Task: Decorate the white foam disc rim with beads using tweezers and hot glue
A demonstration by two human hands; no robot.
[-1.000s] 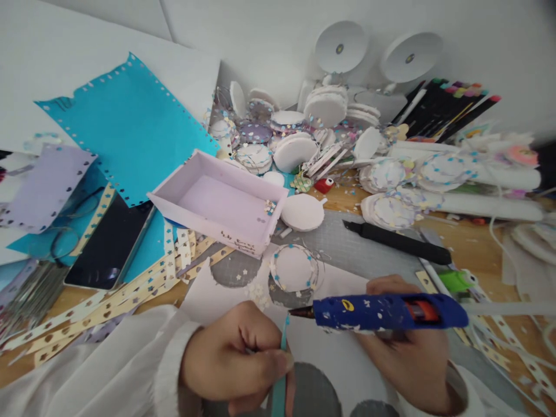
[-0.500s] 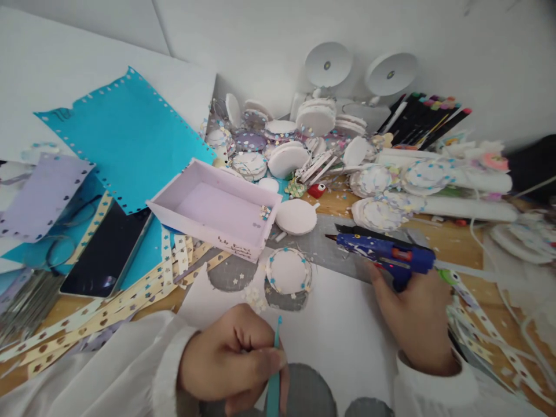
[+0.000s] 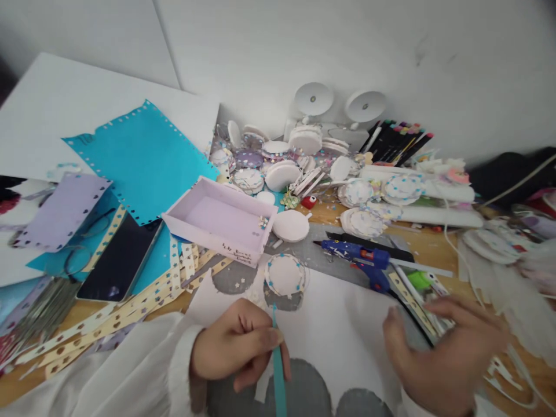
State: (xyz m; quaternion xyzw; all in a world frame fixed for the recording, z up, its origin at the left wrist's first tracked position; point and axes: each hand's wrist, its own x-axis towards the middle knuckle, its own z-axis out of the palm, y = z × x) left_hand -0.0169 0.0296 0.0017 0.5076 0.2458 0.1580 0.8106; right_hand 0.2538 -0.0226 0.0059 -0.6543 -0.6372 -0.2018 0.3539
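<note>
My left hand [image 3: 238,346] is closed in a pinch on a thin teal paper strip [image 3: 278,379] that runs down to the bottom edge, over a white sheet [image 3: 347,330] with grey round cut-outs. My right hand [image 3: 438,353] hovers at the lower right, smeared by motion, fingers apart and holding nothing. A blue glue gun [image 3: 358,256] lies on the table beyond it, nozzle pointing left. A white foam disc edged with blue dots [image 3: 284,275] sits just past my left hand.
A pale purple open box [image 3: 208,229] stands centre left. A teal punched sheet [image 3: 143,156], a dark phone [image 3: 119,260] and cream punched strips [image 3: 130,301] lie left. Several white discs [image 3: 282,168], marker pens [image 3: 399,142] and a black craft knife [image 3: 369,240] crowd the back.
My right hand carried the glue gun from near the strip to the right, laid it on the table and drew back, empty. My left hand kept its pinch on the strip.
</note>
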